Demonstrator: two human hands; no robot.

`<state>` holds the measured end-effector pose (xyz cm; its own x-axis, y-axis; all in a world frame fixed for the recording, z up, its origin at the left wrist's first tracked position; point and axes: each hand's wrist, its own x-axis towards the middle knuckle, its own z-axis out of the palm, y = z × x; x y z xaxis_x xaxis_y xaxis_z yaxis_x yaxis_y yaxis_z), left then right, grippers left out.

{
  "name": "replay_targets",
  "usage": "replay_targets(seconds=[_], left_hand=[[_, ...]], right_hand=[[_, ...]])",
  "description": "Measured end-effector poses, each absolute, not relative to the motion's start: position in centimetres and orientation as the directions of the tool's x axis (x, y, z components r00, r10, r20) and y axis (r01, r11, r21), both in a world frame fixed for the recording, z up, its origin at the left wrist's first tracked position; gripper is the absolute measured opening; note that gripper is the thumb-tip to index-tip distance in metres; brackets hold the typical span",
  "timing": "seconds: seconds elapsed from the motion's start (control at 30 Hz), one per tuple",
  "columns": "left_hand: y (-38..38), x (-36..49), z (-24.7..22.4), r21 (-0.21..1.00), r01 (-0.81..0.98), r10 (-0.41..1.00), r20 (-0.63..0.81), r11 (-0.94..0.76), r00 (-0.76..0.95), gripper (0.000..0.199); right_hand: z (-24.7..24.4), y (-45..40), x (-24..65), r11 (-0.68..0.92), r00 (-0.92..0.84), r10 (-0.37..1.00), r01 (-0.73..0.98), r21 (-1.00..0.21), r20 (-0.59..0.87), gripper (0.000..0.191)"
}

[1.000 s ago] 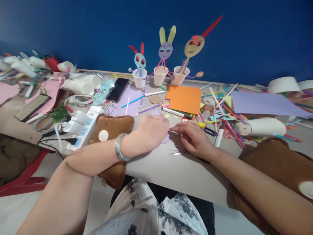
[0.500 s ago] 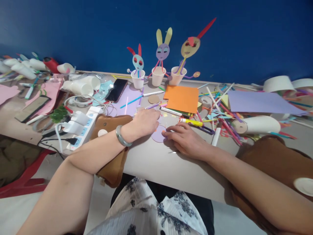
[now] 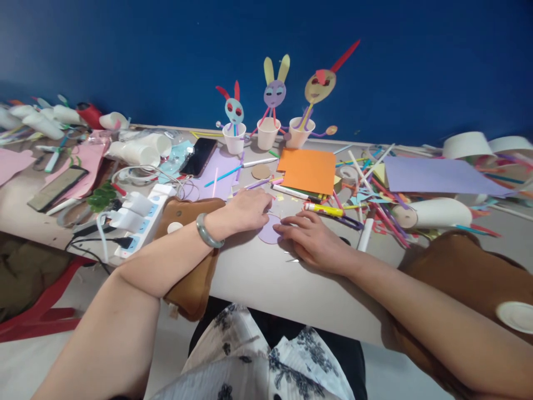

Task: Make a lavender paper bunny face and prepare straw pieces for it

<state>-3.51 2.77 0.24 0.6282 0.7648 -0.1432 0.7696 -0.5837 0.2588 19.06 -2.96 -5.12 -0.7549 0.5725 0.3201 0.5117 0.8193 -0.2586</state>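
Observation:
A purple paper disc lies flat on the table between my two hands. My left hand, with a grey-green bangle at its wrist, rests at the disc's upper left edge. Its fingers are curled and pressed together; anything between the fingertips is too small to make out. From the right, my right hand lies low on the table, fingers stretched out, fingertips at the disc's right edge. Beyond my hands stand three paper cups with paper-faced figures, one a purple rabbit face.
Behind my right hand lie a yellow marker and orange paper. Pipe cleaners and a white roll clutter the right. On the left are a power strip, a black phone and a brown pouch.
Small orange spots seen on the purple disc earlier no longer show. My hands have barely moved; the view has shifted slightly.

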Motion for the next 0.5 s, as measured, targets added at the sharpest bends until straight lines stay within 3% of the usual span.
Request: replay_targets(seconds=[0.23, 0.5], left_hand=[[3.0, -3.7, 1.0, 0.26, 0.783, 0.778, -0.147, -0.565, 0.611, 0.038], [3.1, -3.5, 1.5, 0.247, 0.808, 0.795, -0.178, -0.535, 0.58, 0.069]], right_hand=[[-5.4, -3.0, 19.7, 0.8, -0.702, 0.598, 0.497, -0.335, 0.386, 0.043], [-5.0, -3.2, 19.4, 0.894, -0.751, 0.446, 0.393, -0.213, 0.487, 0.037]])
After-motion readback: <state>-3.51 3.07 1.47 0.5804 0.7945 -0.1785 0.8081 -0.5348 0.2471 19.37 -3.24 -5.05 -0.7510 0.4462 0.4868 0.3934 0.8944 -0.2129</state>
